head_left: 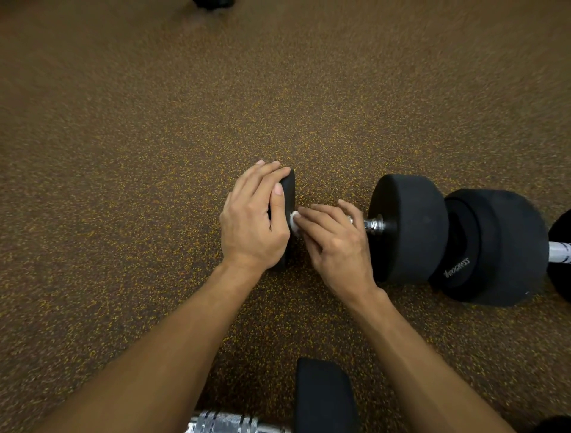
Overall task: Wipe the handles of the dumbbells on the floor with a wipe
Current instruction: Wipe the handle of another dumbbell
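Note:
A black dumbbell lies across the speckled floor, its right head (408, 227) in full view. My left hand (251, 222) grips the dumbbell's left head (289, 191), fingers over the top and thumb on the inner face. My right hand (335, 244) is wrapped over the chrome handle (374, 224), pressing a white wipe (294, 221) against it next to the left head. Most of the handle and the wipe are hidden under that hand.
A second black dumbbell (497, 247) lies right behind the first one, its white handle (559, 252) reaching the right edge. A third dumbbell with a chrome handle (228, 423) and black head (324, 398) sits at the bottom. A dark object (213, 3) is at the top edge.

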The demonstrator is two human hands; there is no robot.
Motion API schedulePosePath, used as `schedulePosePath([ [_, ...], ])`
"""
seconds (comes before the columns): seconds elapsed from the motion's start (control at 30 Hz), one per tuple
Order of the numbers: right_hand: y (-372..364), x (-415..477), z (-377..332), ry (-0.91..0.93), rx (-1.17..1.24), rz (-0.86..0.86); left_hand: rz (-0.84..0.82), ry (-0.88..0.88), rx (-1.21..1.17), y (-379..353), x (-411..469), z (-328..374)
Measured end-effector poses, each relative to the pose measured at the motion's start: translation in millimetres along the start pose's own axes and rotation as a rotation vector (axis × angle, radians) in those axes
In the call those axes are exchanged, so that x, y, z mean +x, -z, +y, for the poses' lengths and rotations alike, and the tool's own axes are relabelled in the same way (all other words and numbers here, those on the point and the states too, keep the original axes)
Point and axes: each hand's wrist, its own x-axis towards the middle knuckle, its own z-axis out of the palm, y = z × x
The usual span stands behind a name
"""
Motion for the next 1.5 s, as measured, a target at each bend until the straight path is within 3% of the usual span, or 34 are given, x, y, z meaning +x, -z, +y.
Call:
schedulePosePath([
  [0.13, -2, 9, -5, -0.045, 0.014, -0.006, 0.012, 0.0, 0.0, -1, 0, 0],
  [0.37, 5, 32, -6, -0.273, -0.068, -0.262, 0.001, 0.005, -0.003, -2, 1, -1],
  [0.63, 10, 34, -4, -0.376, -0.168, -0.33, 0.002, 0.007, 0.001, 0, -1, 0],
  [0.73, 3, 40, -12, -0.336, -0.151, -0.374, -0.001, 0.004, -0.006, -1, 0, -1],
  [0.83, 1, 32, -14, -0.283, -0.135, -0.326, 0.001, -0.006, -0.012, -2, 1, -3],
  [1.03, 1, 2, -8, -0.086, -0.106, -0.029, 0.007, -0.01, -0.001, -2, 1, -2],
  [1.17, 5, -13, 0, -0.153, -0.099, 0.052, 0.006, -0.006, -0.003, -2, 1, -2],
  [1.37, 1, 4, -1, -0.281, -0.057, -0.014, 0.003, -0.002, -0.005, -2, 2, -3],
  [1.5, -5, 20, -11, -0.253, -0.085, -0.107, 0.003, -0.003, -0.009, -3, 1, -3],
])
